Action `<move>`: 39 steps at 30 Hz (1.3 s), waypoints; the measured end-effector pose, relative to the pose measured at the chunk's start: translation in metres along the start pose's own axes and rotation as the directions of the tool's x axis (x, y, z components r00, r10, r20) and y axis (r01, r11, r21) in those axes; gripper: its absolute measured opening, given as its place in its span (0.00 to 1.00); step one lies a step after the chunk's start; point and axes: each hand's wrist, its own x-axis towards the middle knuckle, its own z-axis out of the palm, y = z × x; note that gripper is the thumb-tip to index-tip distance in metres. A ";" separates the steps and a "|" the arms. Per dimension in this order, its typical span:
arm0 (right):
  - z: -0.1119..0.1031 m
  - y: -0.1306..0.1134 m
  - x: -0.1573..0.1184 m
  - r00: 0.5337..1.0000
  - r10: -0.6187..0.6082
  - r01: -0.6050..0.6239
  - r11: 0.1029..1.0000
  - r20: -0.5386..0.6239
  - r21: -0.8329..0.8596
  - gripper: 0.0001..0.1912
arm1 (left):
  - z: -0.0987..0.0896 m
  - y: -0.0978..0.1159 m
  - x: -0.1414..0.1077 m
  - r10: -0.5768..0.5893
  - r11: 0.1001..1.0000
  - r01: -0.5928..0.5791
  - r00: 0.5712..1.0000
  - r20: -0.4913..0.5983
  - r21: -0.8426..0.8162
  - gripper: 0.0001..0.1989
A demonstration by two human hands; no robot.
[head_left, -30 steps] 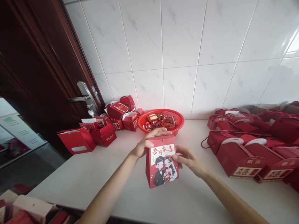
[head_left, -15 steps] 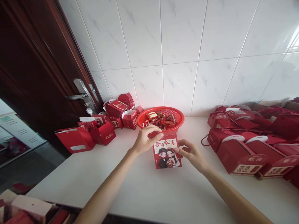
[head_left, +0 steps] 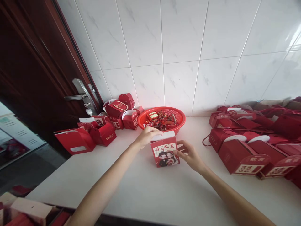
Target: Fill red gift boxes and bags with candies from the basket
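Note:
A red and white paper candy box [head_left: 166, 157] with a cartoon bride and groom on its front stands on the white table, slightly tilted. Its pale top flap is raised at the back. My left hand [head_left: 148, 137] pinches the upper left part of that flap. On the other side, my right hand [head_left: 190, 156] grips the right edge, thumb at the front and fingers partly hidden behind. Just behind the box sits a red plastic basket [head_left: 182, 117] holding wrapped sweets [head_left: 162, 121].
Several red boxes crowd the right side, among them one with a cream label [head_left: 249, 169]. At left stand more boxes, including an open red box [head_left: 104, 135]. A tiled wall [head_left: 180, 81] backs the white table [head_left: 145, 194]. A dark door [head_left: 39, 47] is at left.
The box has opened out from a flatter shape, and its pale top flap now shows. My left hand has shifted slightly down and left onto the flap; my right hand stays at the right edge.

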 end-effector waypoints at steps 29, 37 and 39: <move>0.016 -0.011 -0.014 0.772 -0.633 0.482 0.638 -0.053 -0.600 0.25 | 0.010 -0.008 -0.003 0.243 0.965 -0.242 0.970 0.009 0.104 0.20; 0.013 -0.022 -0.018 0.759 -0.651 0.543 0.609 0.027 -0.579 0.24 | 0.009 -0.011 0.007 0.274 0.953 -0.252 0.953 -0.127 0.165 0.20; 0.011 -0.024 -0.019 0.756 -0.652 0.564 0.608 0.055 -0.559 0.24 | 0.009 -0.010 0.009 0.294 0.948 -0.269 0.945 -0.146 0.171 0.19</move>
